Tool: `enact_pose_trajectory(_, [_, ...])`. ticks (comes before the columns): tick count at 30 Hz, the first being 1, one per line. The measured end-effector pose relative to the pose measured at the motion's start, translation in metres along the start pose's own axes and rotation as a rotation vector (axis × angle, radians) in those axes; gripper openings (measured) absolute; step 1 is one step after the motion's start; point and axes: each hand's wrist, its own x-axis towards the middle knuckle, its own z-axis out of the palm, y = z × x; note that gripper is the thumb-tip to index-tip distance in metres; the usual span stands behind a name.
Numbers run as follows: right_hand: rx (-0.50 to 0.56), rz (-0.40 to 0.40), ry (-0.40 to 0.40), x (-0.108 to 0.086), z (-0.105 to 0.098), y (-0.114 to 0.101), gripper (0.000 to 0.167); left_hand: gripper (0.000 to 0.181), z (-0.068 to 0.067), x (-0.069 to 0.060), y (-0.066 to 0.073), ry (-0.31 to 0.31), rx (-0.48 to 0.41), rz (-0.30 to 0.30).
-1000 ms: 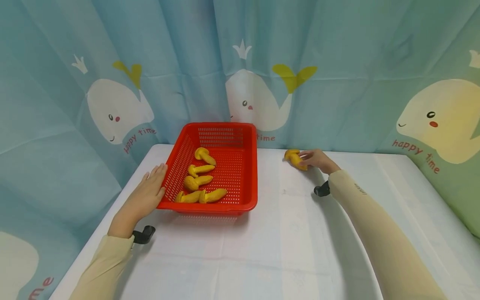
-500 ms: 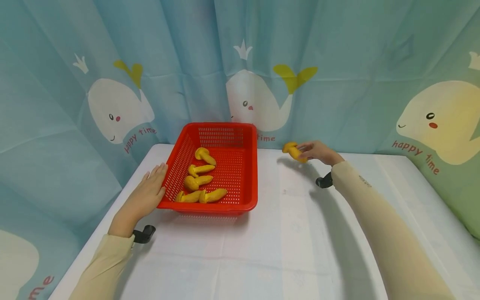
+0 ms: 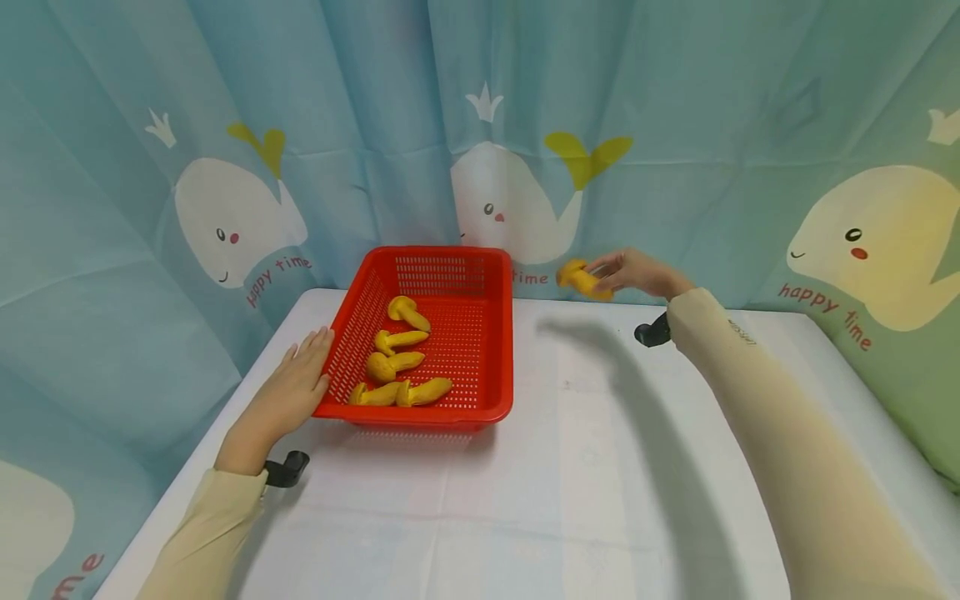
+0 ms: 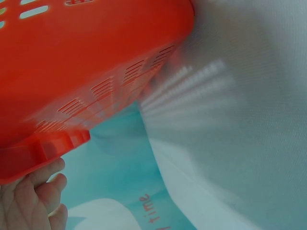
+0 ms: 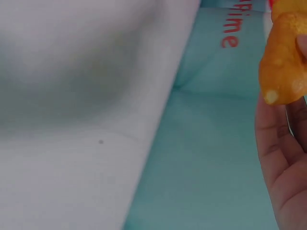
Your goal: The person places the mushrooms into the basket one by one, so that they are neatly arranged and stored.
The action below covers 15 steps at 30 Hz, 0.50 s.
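Note:
My right hand (image 3: 636,272) pinches a yellow toy mushroom (image 3: 583,279) by its stem, held above the table at the back, cap toward the left. The right wrist view has the mushroom (image 5: 283,60) at its right edge, stem end down, with the fingers behind it. On the left, my left hand (image 3: 294,379) touches the left rim of a red plastic basket (image 3: 497,333) with its fingers straight. From the left wrist, the fingertips (image 4: 56,182) show just under the basket rim (image 4: 43,153). Several yellow mushrooms (image 3: 396,364) lie in the left half of the basket.
A white cloth covers the table (image 3: 525,492). Close behind its back edge hangs a blue curtain (image 3: 675,217) printed with whales. A black wrist strap piece (image 3: 652,332) sticks out below the right wrist, and another (image 3: 288,468) beside the left wrist.
My right hand has lifted the mushroom off the table, moving it upward and slightly left. Its shadow has spread away beneath it. The left hand and the basket stay in place.

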Motion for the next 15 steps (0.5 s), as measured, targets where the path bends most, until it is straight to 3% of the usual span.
enact_pose_trajectory(8, [-0.087,-0.036,-0.068,0.009,-0.005,-0.039,0.039,0.068,0.0,-0.001,0.0,0.0,-0.01,0.0])
enact_pose_trajectory(15, [-0.163,-0.049,-0.16,0.023,0.007,-0.075,0.036,0.068,0.001,0.0,-0.001,0.005,-0.007,0.01])
